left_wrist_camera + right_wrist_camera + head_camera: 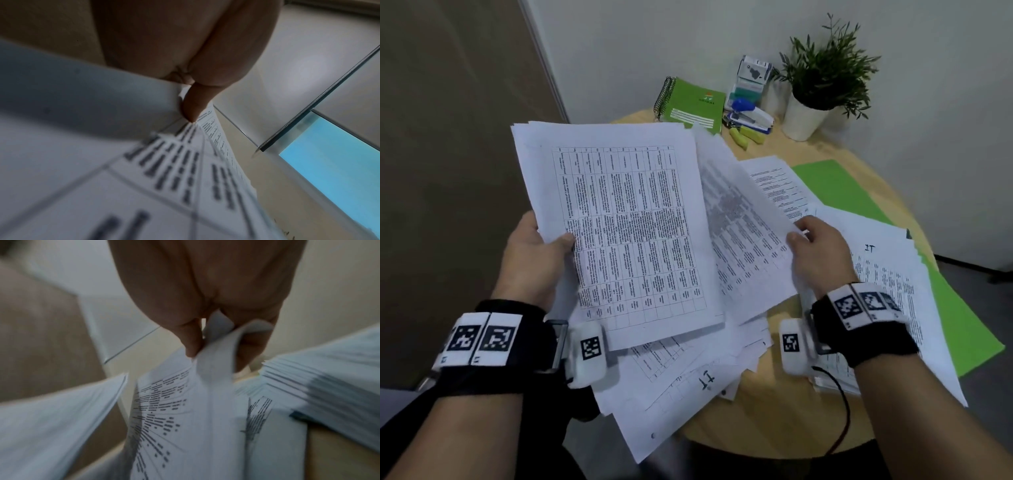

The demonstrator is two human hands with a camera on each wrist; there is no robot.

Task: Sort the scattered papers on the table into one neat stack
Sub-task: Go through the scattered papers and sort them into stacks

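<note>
My left hand [541, 246] grips a bundle of printed sheets [626, 219] by its left edge, thumb on top, lifted above the round table. The thumb [193, 104] presses on the same bundle of printed sheets [144, 178] in the left wrist view. My right hand [815, 246] pinches the edge of a single blurred sheet [743, 226] just right of the bundle; in the right wrist view the fingers [193, 340] pinch that curled sheet [216, 369]. More loose papers [688, 380] lie fanned under the bundle, and another spread pile [887, 281] lies under my right wrist.
The round wooden table [784, 418] also carries green folders [835, 185], a green spiral notebook [691, 102], a stapler with small office items [750, 113], yellow highlighters [746, 137] and a potted plant [815, 89] at the back by the white wall.
</note>
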